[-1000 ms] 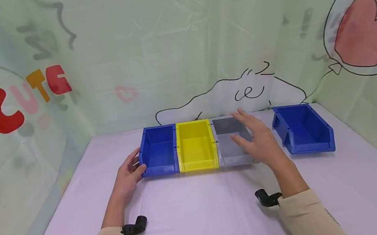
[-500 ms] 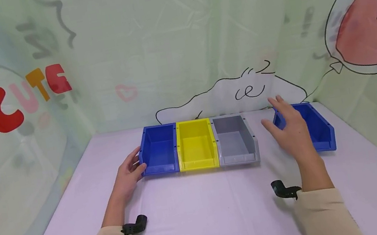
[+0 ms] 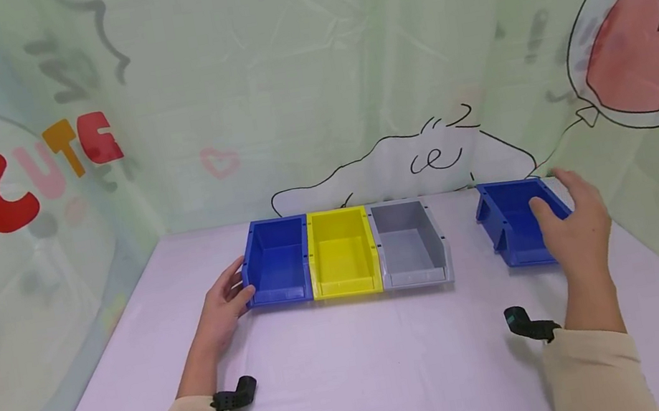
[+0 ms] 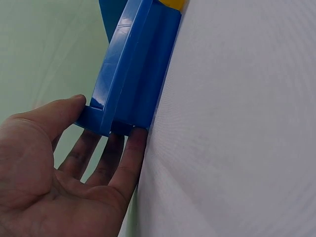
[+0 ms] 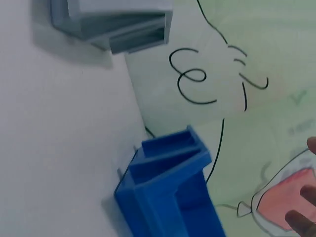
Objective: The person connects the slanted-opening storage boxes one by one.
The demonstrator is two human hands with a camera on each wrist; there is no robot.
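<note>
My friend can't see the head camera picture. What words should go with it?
A person's left hand holds the left edge of a blue bin, in a row with a yellow bin and a gray bin. The right hand partly hides a second blue bin, set apart on the right.

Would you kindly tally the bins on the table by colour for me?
Blue: 2, the left-end blue bin and the separate blue bin
Yellow: 1, the yellow bin
Grey: 1, the grey bin
Total: 4
</note>
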